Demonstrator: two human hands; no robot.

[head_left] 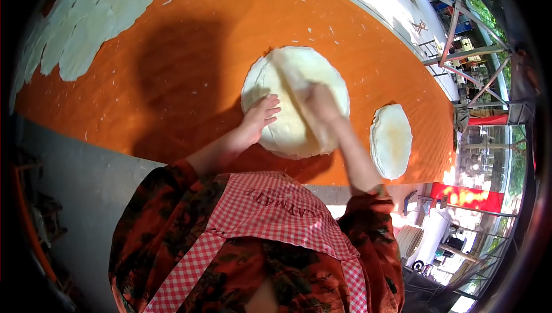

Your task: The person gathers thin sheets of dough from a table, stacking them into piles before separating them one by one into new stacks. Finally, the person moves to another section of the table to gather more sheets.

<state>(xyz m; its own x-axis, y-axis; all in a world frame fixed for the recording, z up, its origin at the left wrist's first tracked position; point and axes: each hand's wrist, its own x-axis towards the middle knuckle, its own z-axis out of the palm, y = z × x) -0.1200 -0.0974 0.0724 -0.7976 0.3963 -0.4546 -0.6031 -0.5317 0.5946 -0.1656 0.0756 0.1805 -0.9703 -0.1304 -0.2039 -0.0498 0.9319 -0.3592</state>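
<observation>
A round stack of thin, pale dough sheets or flatbreads (282,132) lies on the orange table covering in front of me. My left hand (262,118) rests at its left side, fingers spread and lying on the top sheet. Over the right half of the stack is my right hand (320,103), smeared by motion, so its fingers cannot be made out. A long, blurred pale strip (289,73) runs beneath that hand from the far edge toward the near right edge. Whether the strip is a folded sheet or a separate thing is unclear.
A smaller stack of pale rounds (392,140) lies to the right. Many overlapping sheets (109,17) spread across the far left of the orange table (230,2). Crumbs dot the surface. Metal framework (454,20) stands beyond the table on the right.
</observation>
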